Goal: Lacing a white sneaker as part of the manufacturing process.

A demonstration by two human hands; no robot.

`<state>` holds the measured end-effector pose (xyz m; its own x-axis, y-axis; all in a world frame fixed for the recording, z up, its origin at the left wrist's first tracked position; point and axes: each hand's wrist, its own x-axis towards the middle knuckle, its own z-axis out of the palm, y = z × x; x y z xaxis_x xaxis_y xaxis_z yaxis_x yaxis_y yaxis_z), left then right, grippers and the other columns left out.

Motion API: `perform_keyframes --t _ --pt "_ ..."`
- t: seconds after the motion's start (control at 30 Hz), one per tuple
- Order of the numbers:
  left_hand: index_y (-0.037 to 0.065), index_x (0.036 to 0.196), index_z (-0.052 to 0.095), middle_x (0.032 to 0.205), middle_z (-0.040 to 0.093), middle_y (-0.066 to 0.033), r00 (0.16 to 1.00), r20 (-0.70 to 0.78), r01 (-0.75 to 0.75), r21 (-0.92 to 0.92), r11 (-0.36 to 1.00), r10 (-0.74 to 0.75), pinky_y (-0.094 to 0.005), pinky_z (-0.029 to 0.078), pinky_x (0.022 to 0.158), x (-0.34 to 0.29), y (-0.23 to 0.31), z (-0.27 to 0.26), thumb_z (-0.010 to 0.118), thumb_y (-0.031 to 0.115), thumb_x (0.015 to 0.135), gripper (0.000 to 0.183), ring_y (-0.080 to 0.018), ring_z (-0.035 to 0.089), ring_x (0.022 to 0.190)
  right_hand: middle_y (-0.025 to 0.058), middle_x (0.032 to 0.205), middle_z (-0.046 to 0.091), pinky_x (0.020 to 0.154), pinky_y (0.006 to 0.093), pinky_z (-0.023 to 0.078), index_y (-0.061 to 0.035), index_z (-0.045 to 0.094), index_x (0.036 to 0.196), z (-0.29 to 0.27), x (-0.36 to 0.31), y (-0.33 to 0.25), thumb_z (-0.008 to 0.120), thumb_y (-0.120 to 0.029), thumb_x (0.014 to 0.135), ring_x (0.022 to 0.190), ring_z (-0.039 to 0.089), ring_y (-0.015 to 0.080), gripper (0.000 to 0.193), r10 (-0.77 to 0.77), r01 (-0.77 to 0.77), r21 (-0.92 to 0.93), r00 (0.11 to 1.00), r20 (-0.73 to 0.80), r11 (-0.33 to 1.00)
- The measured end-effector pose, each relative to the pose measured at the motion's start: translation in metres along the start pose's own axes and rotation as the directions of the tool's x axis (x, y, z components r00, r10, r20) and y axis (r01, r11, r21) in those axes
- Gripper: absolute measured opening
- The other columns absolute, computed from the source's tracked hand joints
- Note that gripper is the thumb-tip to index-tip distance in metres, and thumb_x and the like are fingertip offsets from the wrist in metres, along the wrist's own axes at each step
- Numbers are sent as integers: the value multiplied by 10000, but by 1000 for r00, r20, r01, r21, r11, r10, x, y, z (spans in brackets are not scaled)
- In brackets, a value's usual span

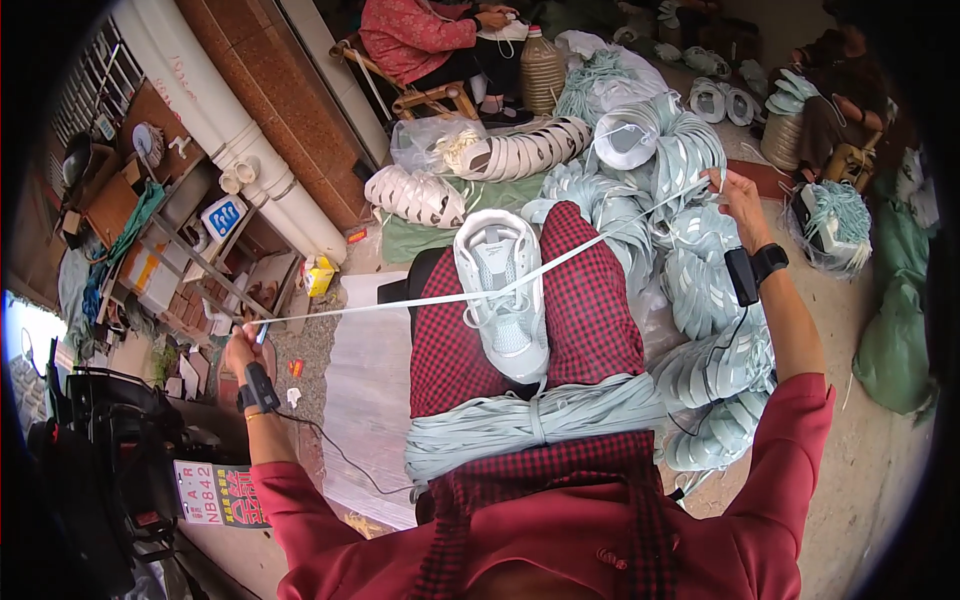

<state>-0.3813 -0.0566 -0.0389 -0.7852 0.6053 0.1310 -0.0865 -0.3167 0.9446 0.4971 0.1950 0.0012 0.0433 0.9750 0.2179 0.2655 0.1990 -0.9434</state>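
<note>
A white and pale blue-grey sneaker [520,335] rests on my lap, over a red and black checked apron [595,310], its toe toward me. Across it stretches a long pale shoelace [380,305], pulled out wide to both sides. At the left, my left hand [241,352] is closed on one end of the lace; a small bluish piece shows by its fingertips. My right hand [740,208], raised at the right, pinches the other stretch of lace. Below the sneaker's toe lies a thick tied bundle of pale laces [600,403] across my lap.
Stacks of pale shoe uppers [700,285] stand close on my right. Ahead, beige uppers [530,150] lie on green cloth. Another person [415,40] sits beyond, and one more at far right. A motorbike [100,460] and a cluttered shelf [200,250] stand left.
</note>
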Motion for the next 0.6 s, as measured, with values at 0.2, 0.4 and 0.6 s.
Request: perform_keyframes --t 0.2,0.4,0.6 --pt "33 1116 608 978 638 -35 868 372 -443 283 851 328 -211 477 606 -164 4 237 710 181 911 273 -87 572 697 183 1049 617 816 420 509 5 573 1143 86 -51 -37 686 -64 792 909 635 348 375 -429 431 -527 893 135 732" --pt "59 969 634 995 530 -97 254 951 -795 101 599 177 -347 469 782 -285 3 297 775 123 779 245 -227 562 906 125 1002 562 861 411 473 -32 596 1075 166 -117 -98 594 18 737 1006 521 325 341 -636 843 -174 505 583 509" --pt "30 926 587 1023 496 -99 105 983 -848 9 531 150 -344 428 796 -275 -21 307 682 109 831 155 -238 509 904 133 958 553 794 423 484 -16 563 987 183 -119 -98 644 -24 784 970 569 323 219 -526 788 -255 577 625 561"
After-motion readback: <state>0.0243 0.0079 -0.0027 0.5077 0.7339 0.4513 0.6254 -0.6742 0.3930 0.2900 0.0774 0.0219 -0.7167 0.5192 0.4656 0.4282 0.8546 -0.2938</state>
